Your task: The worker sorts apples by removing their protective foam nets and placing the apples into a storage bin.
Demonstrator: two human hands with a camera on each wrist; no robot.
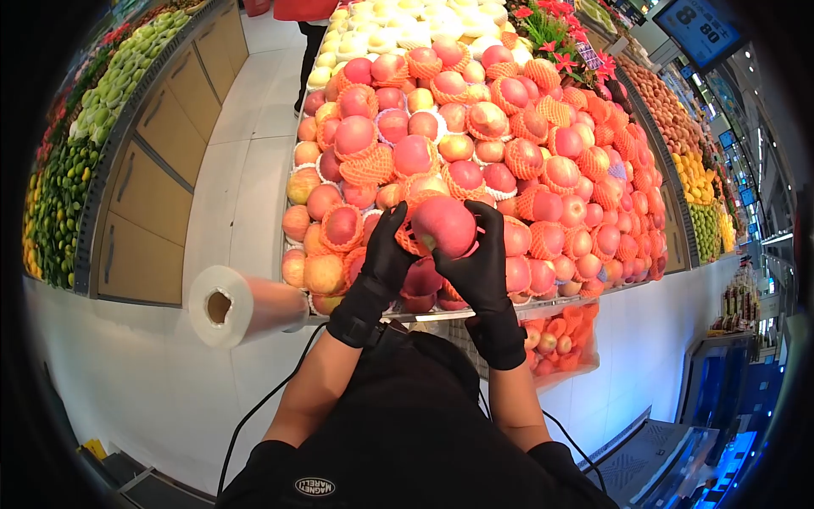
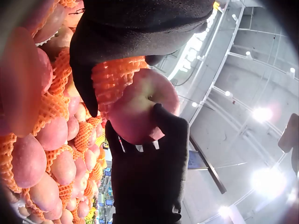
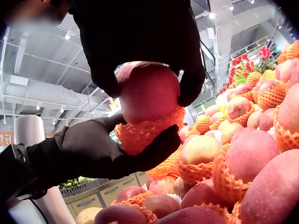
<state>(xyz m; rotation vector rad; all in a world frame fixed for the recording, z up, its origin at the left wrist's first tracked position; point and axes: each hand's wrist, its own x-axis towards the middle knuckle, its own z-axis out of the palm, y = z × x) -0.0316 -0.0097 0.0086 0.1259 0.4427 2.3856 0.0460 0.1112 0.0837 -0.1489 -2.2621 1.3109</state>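
Observation:
Both hands wear black gloves and meet over the front of a heap of apples. My right hand [image 1: 476,276] grips a large pink-red apple [image 1: 445,225], its thumb by the stem hollow in the left wrist view. An orange foam net sleeve [image 3: 149,135] covers the other end of this apple. My left hand [image 1: 388,259] holds that sleeve from the side, fingers curved around it in the right wrist view. The apple's stem end [image 2: 150,97] is bare. Below and behind the hands lie more apples [image 1: 342,225], many in orange foam nets.
A roll of clear plastic bags [image 1: 222,305] stands at the display's front left corner. Pale wrapped fruit [image 1: 407,21] and red flowers [image 1: 564,59] lie farther back. A bag of apples [image 1: 560,339] hangs below the front edge at right. A person in red [image 1: 305,8] stands beyond.

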